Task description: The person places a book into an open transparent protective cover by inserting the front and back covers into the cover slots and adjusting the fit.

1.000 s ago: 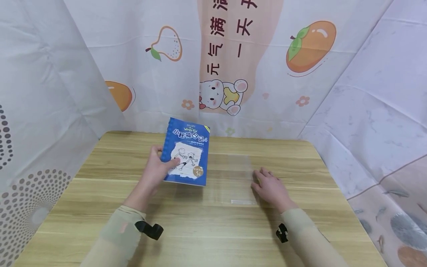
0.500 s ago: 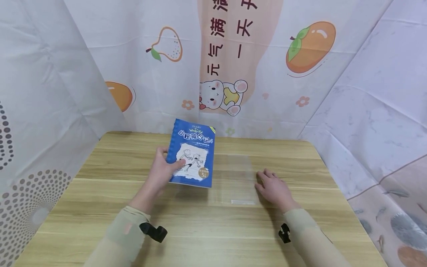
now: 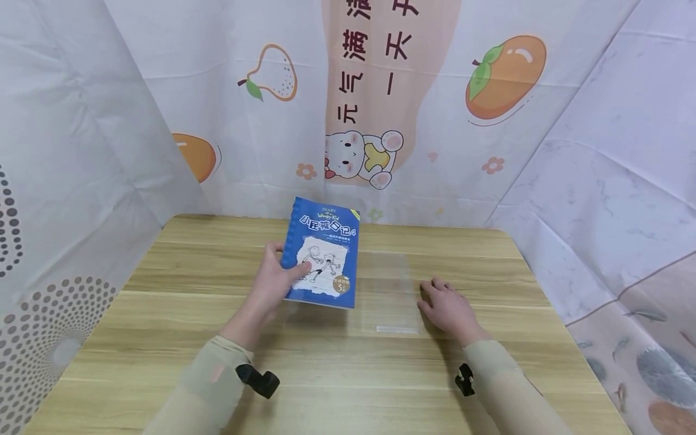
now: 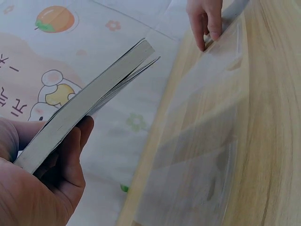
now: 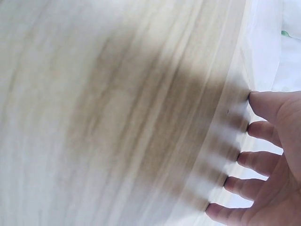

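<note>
A blue paperback book (image 3: 326, 251) is held above the table by my left hand (image 3: 274, 278), thumb across the front cover and fingers behind it. In the left wrist view the book's page edge (image 4: 89, 101) shows, with a cover flap slightly apart from the pages. Below and right of the book, a clear plastic book cover (image 3: 388, 290) lies spread flat on the table. My right hand (image 3: 448, 308) rests its fingertips on the table at the clear cover's right edge. In the right wrist view its fingers (image 5: 258, 162) are spread, with nothing gripped.
The wood-grain table (image 3: 348, 386) carries all of this. A printed curtain (image 3: 435, 169) hangs along its back edge, with more cloth at both sides. Each wrist wears a black strap mount (image 3: 258, 380).
My left hand has carried the book to the right and slightly nearer, over the clear cover. The right hand has shifted slightly to the right, staying by the cover's edge.
</note>
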The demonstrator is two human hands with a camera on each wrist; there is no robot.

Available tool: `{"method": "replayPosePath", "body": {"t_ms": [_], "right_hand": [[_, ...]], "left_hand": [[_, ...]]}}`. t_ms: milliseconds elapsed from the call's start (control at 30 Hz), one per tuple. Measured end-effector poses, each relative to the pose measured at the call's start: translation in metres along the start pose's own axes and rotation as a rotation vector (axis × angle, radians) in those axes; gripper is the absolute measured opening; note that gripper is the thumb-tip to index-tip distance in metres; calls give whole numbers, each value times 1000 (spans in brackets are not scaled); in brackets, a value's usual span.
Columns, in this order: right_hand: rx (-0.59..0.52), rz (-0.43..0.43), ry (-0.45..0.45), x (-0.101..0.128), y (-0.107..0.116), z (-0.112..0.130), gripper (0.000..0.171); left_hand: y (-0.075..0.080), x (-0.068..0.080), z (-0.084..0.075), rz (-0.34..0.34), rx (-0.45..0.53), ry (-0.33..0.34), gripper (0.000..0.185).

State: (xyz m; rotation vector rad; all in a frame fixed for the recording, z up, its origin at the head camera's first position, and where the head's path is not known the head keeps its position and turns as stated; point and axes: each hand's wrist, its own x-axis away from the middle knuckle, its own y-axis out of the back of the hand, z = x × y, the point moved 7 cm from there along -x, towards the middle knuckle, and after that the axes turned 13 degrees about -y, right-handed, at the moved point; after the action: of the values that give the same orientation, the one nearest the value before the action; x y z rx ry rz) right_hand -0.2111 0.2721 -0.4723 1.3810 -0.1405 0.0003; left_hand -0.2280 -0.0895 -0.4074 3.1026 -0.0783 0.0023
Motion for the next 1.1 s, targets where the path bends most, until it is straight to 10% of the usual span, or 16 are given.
{"method": "replayPosePath", "body": {"t_ms": [1100], "right_hand": [[9,71,16,4,2,4,53]], "left_hand": [[-41,-1,19,-9,13,12,52]]}}
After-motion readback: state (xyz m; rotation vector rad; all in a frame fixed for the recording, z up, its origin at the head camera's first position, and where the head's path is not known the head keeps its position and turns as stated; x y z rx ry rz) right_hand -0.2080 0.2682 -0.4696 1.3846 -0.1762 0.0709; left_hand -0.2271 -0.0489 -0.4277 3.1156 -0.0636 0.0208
